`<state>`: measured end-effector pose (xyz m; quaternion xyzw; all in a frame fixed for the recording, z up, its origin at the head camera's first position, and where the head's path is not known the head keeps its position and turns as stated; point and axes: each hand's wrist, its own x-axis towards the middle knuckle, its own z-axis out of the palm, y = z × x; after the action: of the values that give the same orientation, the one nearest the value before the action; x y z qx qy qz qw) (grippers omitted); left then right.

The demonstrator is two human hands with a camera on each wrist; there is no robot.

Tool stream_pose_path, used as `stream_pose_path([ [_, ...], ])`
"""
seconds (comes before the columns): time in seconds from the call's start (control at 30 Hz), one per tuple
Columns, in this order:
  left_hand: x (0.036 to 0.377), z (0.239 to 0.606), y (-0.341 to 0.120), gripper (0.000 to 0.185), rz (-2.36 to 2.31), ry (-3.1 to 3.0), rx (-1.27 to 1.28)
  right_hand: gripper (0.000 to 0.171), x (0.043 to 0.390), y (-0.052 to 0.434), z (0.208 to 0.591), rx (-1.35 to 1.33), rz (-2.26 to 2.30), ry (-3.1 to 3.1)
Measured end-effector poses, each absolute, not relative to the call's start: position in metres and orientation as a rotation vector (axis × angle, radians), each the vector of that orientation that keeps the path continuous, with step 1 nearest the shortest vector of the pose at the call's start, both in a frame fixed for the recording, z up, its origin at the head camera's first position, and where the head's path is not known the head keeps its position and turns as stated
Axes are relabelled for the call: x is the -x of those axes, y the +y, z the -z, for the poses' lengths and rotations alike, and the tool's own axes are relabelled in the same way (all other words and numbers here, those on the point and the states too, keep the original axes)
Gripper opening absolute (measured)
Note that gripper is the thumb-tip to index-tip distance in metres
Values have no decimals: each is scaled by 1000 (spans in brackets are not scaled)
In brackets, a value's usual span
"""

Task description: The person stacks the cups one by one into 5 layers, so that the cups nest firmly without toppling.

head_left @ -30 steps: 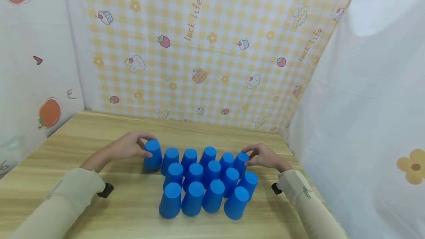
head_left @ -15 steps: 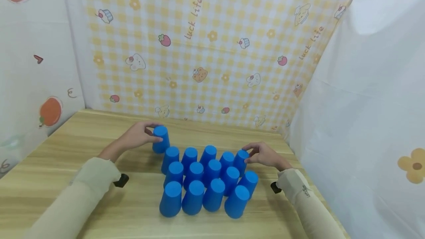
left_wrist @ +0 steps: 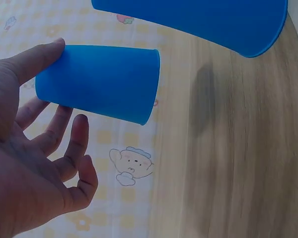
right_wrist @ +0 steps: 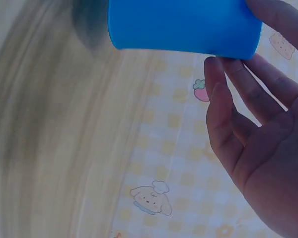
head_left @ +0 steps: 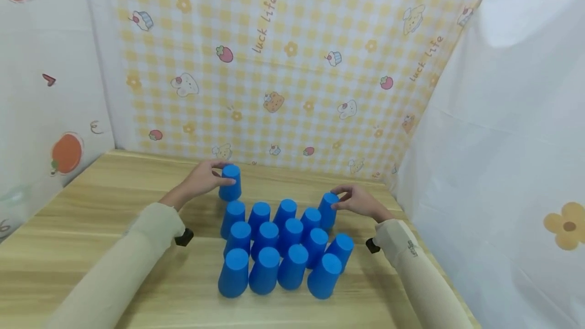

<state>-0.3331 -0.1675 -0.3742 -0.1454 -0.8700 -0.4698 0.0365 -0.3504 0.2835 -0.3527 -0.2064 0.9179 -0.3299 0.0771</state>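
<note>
At the far left of the cup group, my left hand pinches an upside-down blue plastic cup near its narrow base, thumb on one side and fingers on the other. The left wrist view shows this held cup, with the lower fingers off it. On the right, my right hand pinches another upside-down blue cup behind the group's right end. Its wide rim faces the table in the right wrist view. The remaining blue cups stand base-up in several close rows between the hands.
A light wooden table bears everything. Behind it hangs a yellow checked cloth with cartoon prints, and white cloths close off the left and right sides. Another cup looms close in the left wrist view.
My left hand has carried its cup back and to the right, away from the row's left end. Most recently my right hand has moved its cup slightly back. The other cups stay put.
</note>
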Motion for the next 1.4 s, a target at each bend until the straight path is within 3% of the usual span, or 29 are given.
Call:
stream_pose_path([
  [0.7,367,387,-123,51,1541,-2615,286,50,372,231,319,230,1056,2907],
  [1.4,388,396,-119,56,1581,-2703,203,47,394,173,314,227,1129,2797],
])
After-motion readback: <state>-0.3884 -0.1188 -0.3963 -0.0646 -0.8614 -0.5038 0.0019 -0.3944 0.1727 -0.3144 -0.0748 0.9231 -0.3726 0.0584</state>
